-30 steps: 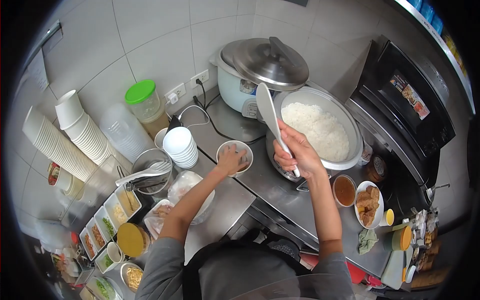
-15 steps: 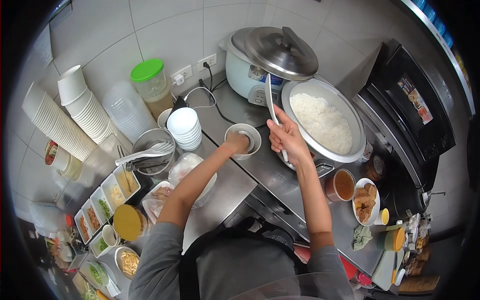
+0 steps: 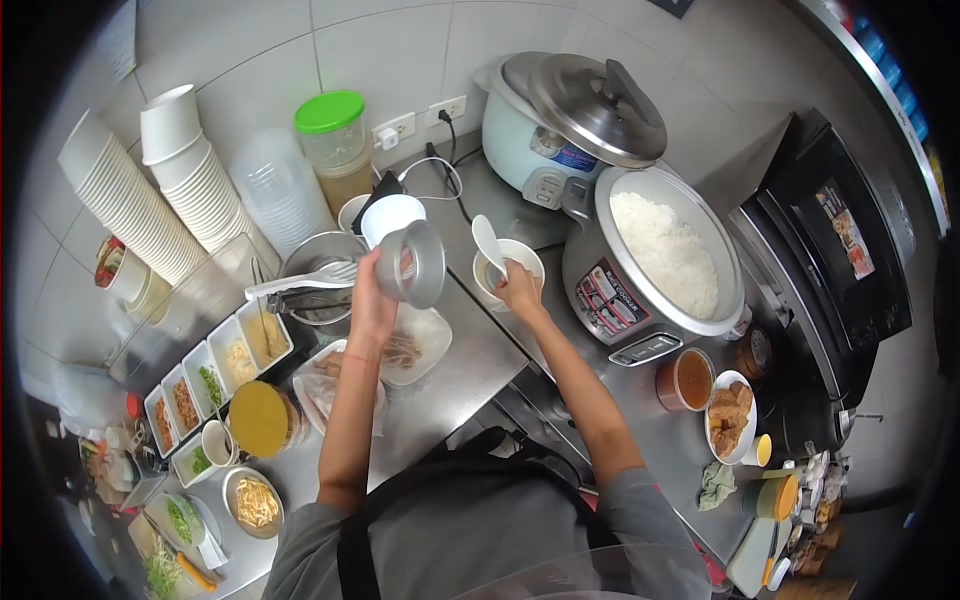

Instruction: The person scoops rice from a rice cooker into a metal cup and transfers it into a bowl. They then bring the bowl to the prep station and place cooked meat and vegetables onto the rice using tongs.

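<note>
My left hand [image 3: 372,305] is closed around a small metal bowl [image 3: 425,265], raised and tilted above the left counter beside the stacked white bowls [image 3: 391,215]. My right hand [image 3: 521,288] grips a white rice paddle [image 3: 486,240], its blade pointing up. That hand is at the near right rim of a white paper bowl [image 3: 534,262] on the steel counter; whether its fingers also hold the rim I cannot tell. Right of the bowl stands an open rice cooker [image 3: 600,265] full of white rice [image 3: 665,250]. The bowl's contents are mostly hidden.
Behind are a second rice cooker [image 3: 510,125] with a tilted metal lid [image 3: 600,105] and power cords. Stacked paper cups [image 3: 205,190] and topping trays [image 3: 205,375] stand left. A sauce tub [image 3: 686,378] and a plate of fried pieces [image 3: 731,415] sit right.
My left hand has come up out of the paper bowl with the metal bowl and moved left. My right hand has brought the paddle from beside the rice to the paper bowl. The view has shifted.
</note>
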`<control>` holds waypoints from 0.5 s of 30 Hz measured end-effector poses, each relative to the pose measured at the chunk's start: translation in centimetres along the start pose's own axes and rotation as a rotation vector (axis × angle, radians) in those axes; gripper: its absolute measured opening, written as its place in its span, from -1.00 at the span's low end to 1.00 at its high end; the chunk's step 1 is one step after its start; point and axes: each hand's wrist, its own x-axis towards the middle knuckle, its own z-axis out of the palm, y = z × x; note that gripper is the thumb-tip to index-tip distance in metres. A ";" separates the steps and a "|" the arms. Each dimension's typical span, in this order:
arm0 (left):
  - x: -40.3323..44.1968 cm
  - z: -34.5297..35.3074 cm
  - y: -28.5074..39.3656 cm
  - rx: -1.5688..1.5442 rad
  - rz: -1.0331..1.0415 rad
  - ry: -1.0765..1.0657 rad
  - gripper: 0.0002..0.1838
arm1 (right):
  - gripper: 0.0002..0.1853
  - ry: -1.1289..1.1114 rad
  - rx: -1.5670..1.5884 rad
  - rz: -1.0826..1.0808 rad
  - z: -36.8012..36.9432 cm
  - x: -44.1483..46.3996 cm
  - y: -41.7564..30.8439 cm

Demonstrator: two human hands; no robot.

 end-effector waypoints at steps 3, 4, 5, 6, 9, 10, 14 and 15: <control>-1.5 -3.2 0.0 -0.217 -0.122 0.039 -0.61 | -0.83 -0.012 -0.062 0.010 0.0 0.5 -0.6; -1.7 -3.8 -0.2 -0.209 -0.117 0.045 -0.58 | -0.81 -0.028 -0.066 -0.015 -0.1 0.7 -0.6; -2.1 -4.5 -0.4 -0.206 -0.146 0.056 -0.58 | -0.80 -0.058 -0.067 -0.011 -0.4 1.1 -0.4; -2.6 -4.2 -0.3 -0.205 -0.175 0.064 -0.57 | -0.79 -0.086 -0.069 -0.008 -1.0 1.5 -0.2; -2.6 -5.1 -1.4 -0.177 -0.211 0.084 -0.51 | -0.78 -0.171 0.174 0.045 -4.7 3.3 -0.6; -2.6 -5.2 -1.8 -0.149 -0.208 0.079 -0.50 | -0.72 -0.237 0.437 -0.054 -6.3 3.7 -0.9; -2.2 -5.3 -3.8 -0.135 -0.175 0.037 -0.44 | -0.66 -0.607 0.876 -0.133 -15.7 1.4 -11.4; -2.1 -5.7 -4.5 -0.146 -0.170 0.027 -0.44 | -0.66 -0.674 0.900 -0.151 -17.0 1.0 -13.8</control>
